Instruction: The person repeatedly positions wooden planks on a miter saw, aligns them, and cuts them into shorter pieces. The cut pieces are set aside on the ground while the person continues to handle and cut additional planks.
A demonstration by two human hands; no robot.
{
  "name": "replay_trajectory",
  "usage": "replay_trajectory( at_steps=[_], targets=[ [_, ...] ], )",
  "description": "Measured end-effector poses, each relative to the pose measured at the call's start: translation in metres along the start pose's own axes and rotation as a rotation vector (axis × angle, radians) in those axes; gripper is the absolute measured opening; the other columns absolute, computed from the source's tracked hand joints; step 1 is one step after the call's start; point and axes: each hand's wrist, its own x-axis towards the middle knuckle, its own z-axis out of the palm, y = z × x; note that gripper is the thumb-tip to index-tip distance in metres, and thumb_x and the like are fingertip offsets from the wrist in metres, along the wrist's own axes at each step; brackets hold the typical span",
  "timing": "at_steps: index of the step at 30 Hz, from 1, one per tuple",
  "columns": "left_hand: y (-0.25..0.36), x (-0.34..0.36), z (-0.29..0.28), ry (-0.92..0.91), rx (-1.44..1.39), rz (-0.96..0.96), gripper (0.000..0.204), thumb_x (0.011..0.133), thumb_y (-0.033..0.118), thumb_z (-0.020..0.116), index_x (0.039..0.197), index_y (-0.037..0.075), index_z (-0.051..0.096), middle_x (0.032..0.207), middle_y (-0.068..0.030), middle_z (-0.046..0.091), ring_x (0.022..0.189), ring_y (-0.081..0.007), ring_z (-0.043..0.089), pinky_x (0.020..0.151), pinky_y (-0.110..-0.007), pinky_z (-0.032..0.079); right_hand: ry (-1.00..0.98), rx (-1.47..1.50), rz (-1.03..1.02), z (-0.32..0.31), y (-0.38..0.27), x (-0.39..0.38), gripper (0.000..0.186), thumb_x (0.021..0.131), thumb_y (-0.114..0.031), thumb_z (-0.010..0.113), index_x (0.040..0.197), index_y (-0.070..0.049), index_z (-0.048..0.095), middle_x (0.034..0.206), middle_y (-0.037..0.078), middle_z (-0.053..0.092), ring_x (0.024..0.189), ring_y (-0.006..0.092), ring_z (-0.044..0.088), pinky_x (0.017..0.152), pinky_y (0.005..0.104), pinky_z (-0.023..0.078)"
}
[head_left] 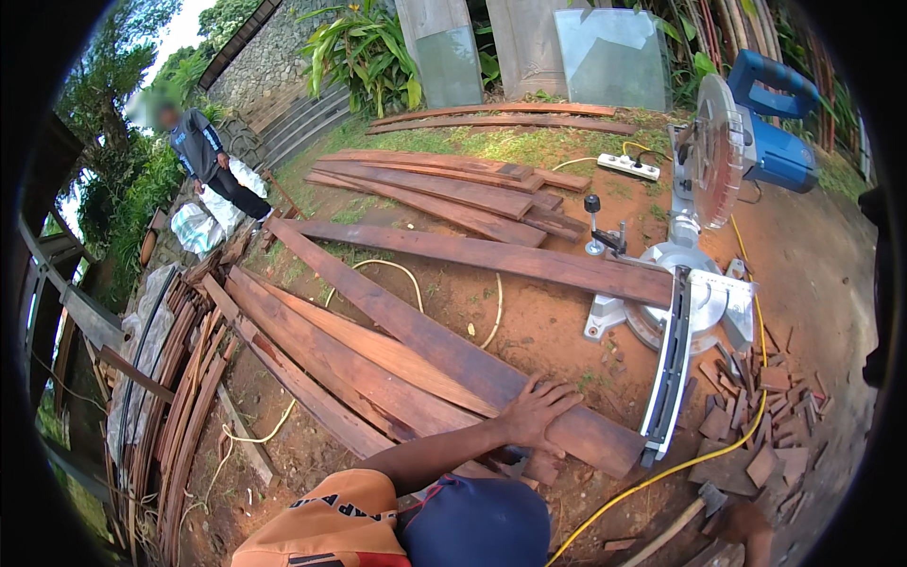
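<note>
My left hand lies across the near end of a long dark reddish-brown plank, its fingers spread on the wood. An orange sleeve covers that upper arm, partly hidden by a rounded navy cloth shape. At the lower right edge, what looks like my right hand is dark and cut off, its fingers unreadable. Close to it is a wooden-handled tool with a metal head. Beyond my left hand, another plank rests on the base of a blue miter saw.
More planks lie at left and in a far stack. Offcuts litter the ground below the saw. A yellow cord crosses there. A power strip lies behind the saw. Another person stands at far left.
</note>
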Motion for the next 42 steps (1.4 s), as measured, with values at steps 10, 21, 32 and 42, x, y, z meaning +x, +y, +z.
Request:
replay_trajectory(
  at_steps=[10,21,32,42],
  targets=[
    [0.001,0.001,-0.009,-0.074,-0.001,-0.013,0.125,0.070,0.074,0.082,0.166,0.010,0.035,0.175,-0.0186,0.025,0.161,-0.0380,0.024,0.130,-0.063,0.010,-0.375,0.189,0.221,-0.053,-0.088,-0.058,0.073,0.098,-0.041,0.070,0.160,-0.021,0.039,0.146,0.024,0.060,0.143,0.0371,0.051,0.118,0.0524,0.041],
    [0.085,-0.221,0.025,-0.038,-0.072,-0.088,0.082,0.102,0.058,0.056,0.170,0.021,0.030,0.175,-0.0257,0.018,0.164,-0.0411,0.014,0.127,-0.069,0.002,0.230,-0.029,-0.562,0.123,-0.143,-0.032,0.068,0.090,-0.039,0.075,0.153,-0.021,0.058,0.162,0.006,0.049,0.159,0.0283,0.031,0.131,0.0649,0.016],
    [-0.026,-0.336,-0.012,-0.537,0.439,-0.268,0.079,0.099,0.041,0.061,0.168,0.020,0.030,0.171,-0.0254,0.027,0.159,-0.0442,0.027,0.129,-0.067,0.014,0.081,-0.194,-0.458,0.127,-0.120,-0.007,0.033,0.101,-0.036,0.054,0.105,-0.014,0.078,0.110,0.009,0.077,0.127,0.0299,0.062,0.112,0.0564,0.041],
    [-0.026,-0.309,-0.030,-0.617,0.330,-0.160,0.049,0.093,0.027,0.063,0.138,0.007,0.057,0.160,-0.0234,0.041,0.143,-0.0410,0.045,0.121,-0.063,0.031,-0.141,0.053,-0.214,0.076,-0.086,-0.051,0.050,0.084,-0.038,0.087,0.118,-0.006,0.069,0.117,0.017,0.073,0.102,0.0371,0.073,0.088,0.0493,0.060]
  ],
)
